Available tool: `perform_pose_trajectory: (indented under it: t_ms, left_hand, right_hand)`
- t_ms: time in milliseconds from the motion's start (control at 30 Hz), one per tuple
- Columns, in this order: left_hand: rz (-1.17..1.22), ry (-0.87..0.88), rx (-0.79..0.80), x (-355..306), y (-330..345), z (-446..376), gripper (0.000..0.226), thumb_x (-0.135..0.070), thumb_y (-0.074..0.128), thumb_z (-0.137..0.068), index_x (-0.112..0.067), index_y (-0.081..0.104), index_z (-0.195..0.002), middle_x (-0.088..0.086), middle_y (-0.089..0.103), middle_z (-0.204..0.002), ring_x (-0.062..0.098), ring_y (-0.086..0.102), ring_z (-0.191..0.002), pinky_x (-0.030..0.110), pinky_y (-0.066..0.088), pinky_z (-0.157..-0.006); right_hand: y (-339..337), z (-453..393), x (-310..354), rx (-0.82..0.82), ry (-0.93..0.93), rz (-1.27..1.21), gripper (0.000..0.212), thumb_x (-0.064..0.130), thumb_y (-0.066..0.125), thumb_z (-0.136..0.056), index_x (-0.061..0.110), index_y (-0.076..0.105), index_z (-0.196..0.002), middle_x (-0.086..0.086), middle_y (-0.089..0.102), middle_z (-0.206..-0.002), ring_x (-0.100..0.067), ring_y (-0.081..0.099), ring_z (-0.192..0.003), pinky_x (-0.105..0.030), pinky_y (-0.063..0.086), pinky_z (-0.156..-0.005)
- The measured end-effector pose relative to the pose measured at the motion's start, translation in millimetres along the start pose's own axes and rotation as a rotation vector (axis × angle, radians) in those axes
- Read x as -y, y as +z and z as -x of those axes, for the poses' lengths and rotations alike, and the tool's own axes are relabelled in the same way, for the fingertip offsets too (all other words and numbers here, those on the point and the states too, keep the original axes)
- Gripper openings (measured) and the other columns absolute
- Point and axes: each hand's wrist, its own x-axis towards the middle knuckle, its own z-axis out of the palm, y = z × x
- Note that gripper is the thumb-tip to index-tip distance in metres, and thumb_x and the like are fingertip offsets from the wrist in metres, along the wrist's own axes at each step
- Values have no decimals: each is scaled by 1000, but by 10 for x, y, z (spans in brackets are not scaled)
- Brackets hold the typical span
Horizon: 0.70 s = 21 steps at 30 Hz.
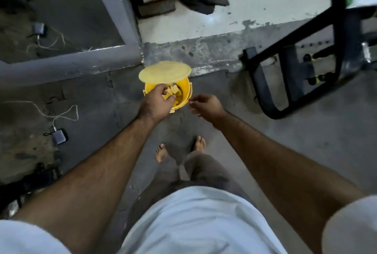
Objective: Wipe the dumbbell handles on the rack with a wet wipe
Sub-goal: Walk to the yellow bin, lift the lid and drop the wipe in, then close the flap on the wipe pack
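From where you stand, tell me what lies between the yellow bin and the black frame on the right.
In the head view, only bare grey floor lies between the yellow bin and the black frame. The right hand hovers over part of that stretch.

One yellow bin (184, 90), one lid (164, 70), perhaps two chargers (59, 138).

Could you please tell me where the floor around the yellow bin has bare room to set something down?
Bare floor lies right of the yellow bin, up to the black rack, and near the feet. Left is crowded: a charger with its cable. Both the left hand and right hand hover at the bin.
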Motion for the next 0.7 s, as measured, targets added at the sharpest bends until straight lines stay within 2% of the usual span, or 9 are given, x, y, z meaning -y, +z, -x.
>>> perform_pose_trajectory:
  t_ms: [100, 200, 300, 467, 533, 600, 667, 700]
  left_hand:
    - [-15, 123, 31, -390, 197, 239, 44, -28, 70, -89, -14, 59, -129, 8, 67, -121, 27, 61, -114, 35, 48, -96]
    - [-87, 229, 52, -794, 468, 380, 42, -29, 70, -88, -15, 61, -127, 6, 68, -121, 27, 61, -116, 34, 47, -93]
    - [-143, 307, 33, -1252, 833, 405, 40, -31, 68, -90, -14, 62, -125, 7, 68, -122, 29, 62, -115, 34, 49, -90]
    - [-155, 367, 47, -2212, 1751, 405, 43, -32, 68, -90, -14, 62, -128, 5, 67, -125, 26, 62, -116, 34, 50, -95]
    - [-169, 385, 58, -2622, 2168, 404, 40, -33, 68, -90, -15, 64, -125, 5, 68, -123, 25, 62, -114, 34, 51, -93]
    - [-183, 400, 85, -2998, 2573, 395, 36, -32, 68, -89, -15, 65, -121, 6, 69, -120, 25, 63, -111, 33, 51, -91]
    - [-200, 411, 144, -3378, 2953, 375, 37, -32, 69, -88, -16, 65, -121, 5, 69, -119, 24, 64, -109, 33, 51, -92]
    - [-198, 410, 171, -3554, 3098, 371, 40, -32, 69, -88, -16, 64, -124, 4, 69, -120, 23, 64, -110, 33, 51, -93]
  right_hand:
    - [-497, 311, -131, -153, -84, -44, 20, 4, 66, -89, 21, 69, -78, -6, 69, -74, -8, 58, -54, -19, 43, -50]
    - [-1096, 587, -299, -280, -71, -84, 10, 3, 65, -91, 12, 69, -86, -12, 70, -79, -14, 60, -58, -15, 42, -45]
    - [-1711, 682, -491, -328, -72, -112, 7, 6, 66, -92, 7, 70, -97, -12, 71, -83, -11, 61, -58, -16, 44, -46]
    - [-2847, 570, -855, -365, -105, -193, 14, 8, 63, -94, 17, 67, -85, -3, 68, -74, -7, 59, -52, -17, 42, -44]
    - [-3362, 549, -981, -374, -98, -198, 12, 6, 61, -95, 13, 66, -87, -3, 66, -72, -7, 58, -52, -15, 43, -44]
    - [-3832, 505, -1134, -392, -80, -178, 11, 11, 64, -92, 16, 67, -83, -2, 67, -72, -12, 61, -57, -18, 50, -51]
    - [-4296, 445, -1277, -435, -56, -84, 9, 29, 70, -78, 22, 71, -72, 2, 71, -70, -17, 67, -67, -32, 60, -70]
    - [-4500, 412, -1328, -446, -50, -67, 11, 37, 68, -69, 27, 73, -71, 3, 71, -68, -19, 68, -68, -40, 61, -75]
